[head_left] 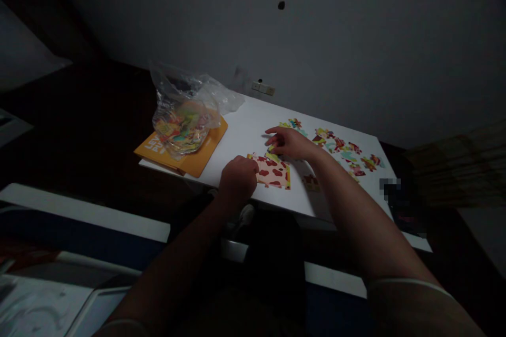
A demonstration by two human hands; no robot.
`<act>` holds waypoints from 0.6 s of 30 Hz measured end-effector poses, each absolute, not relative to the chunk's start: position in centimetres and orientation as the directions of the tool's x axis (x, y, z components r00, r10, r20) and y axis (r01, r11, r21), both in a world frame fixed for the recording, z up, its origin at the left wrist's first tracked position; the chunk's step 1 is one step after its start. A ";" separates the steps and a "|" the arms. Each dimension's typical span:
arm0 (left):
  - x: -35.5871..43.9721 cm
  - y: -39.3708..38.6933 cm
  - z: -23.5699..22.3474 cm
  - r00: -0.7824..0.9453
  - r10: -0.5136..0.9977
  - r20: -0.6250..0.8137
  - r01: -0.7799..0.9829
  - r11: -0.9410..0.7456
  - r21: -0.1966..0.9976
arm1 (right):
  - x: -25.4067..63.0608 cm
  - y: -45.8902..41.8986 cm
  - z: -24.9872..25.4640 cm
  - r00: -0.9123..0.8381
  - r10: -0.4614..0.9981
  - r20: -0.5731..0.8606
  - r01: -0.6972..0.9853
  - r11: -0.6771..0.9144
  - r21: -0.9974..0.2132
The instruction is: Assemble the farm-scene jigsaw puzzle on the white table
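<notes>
- Yellow-green puzzle piece (272, 156) appears pinched in the right hand (293, 143), above the far edge of the red-blotched puzzle (273, 174).
- The puzzle's left edge is touched by the curled left hand (239, 179); whether it is gripped cannot be told.
- The piece is best lowered flat, tabs aligned.
- Loose pieces (339, 144) are partly blocked by the right forearm (351, 205).
- The counter's (239, 139) left end is taken up by an orange folder (208, 155) and plastic bag (169, 96).

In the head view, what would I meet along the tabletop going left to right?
Orange package with a plastic bag on top, left hand, spotted puzzle section, right hand, rightmost loose puzzle pieces.
</notes>
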State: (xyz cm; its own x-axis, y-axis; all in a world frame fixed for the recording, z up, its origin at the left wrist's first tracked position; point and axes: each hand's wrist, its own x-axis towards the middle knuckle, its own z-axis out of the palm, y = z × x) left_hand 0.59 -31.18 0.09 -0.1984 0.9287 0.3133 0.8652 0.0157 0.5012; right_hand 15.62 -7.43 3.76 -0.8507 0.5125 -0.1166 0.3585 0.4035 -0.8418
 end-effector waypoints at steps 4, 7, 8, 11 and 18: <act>0.7 -31.1 0.2 -0.197 0.927 0.318 0.875 0.020 0.483 | 14.5 -7.3 4.2 -0.871 0.480 -0.109 0.349 0.447 -0.824; 0.8 -31.1 0.4 -0.193 0.929 0.315 0.882 0.024 0.470 | 14.3 -7.3 4.5 -0.869 0.481 -0.112 0.369 0.481 -0.795; 0.8 -31.1 0.5 -0.193 0.929 0.316 0.882 0.023 0.470 | 14.2 -7.4 4.5 -0.871 0.478 -0.115 0.373 0.490 -0.788; 0.8 -31.2 0.6 -0.194 0.928 0.318 0.875 0.017 0.484 | 14.0 -7.6 4.6 -0.882 0.457 -0.115 0.368 0.515 -0.774; 0.8 -31.3 0.4 -0.190 0.930 0.314 0.867 0.010 0.498 | 13.2 -8.6 5.2 -0.905 0.409 -0.118 0.368 0.611 -0.701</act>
State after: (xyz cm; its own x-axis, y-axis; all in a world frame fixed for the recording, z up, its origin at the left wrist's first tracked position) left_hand 0.77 -31.27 0.37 -0.1902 0.9303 0.3136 0.8673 0.0095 0.4977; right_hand 13.17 -8.61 5.24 -0.9049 0.4088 -0.1182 0.3676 0.6108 -0.7013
